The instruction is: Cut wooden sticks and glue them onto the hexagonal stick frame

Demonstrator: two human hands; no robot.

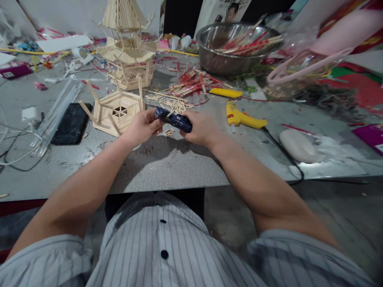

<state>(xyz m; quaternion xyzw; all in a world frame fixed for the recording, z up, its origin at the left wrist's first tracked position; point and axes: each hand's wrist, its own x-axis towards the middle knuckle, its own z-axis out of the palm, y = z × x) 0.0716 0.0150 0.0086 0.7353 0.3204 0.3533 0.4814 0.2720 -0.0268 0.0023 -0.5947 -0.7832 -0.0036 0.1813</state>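
Observation:
Both of my hands are above the table, at a dark blue oblong object (173,119) with worn, light-flecked patches; its exact kind is unclear. My right hand (199,126) is closed around its right end. At its left end, the fingers of my left hand (142,124) are pinched against it. A short pale stick piece crosses the object's upper edge, and I cannot tell whether it is held. Just beyond lie several short cut sticks (176,105). Left of my left hand stands a hexagonal stick frame (119,111) with upright posts.
A tiered stick pagoda (128,59) stands at the back. Red-wrapped sticks (191,81), a yellow utility knife (226,93) and a yellow glue gun (243,117) with a black cord lie rightward. A metal bowl (209,59) is behind them. A phone (71,123) lies left.

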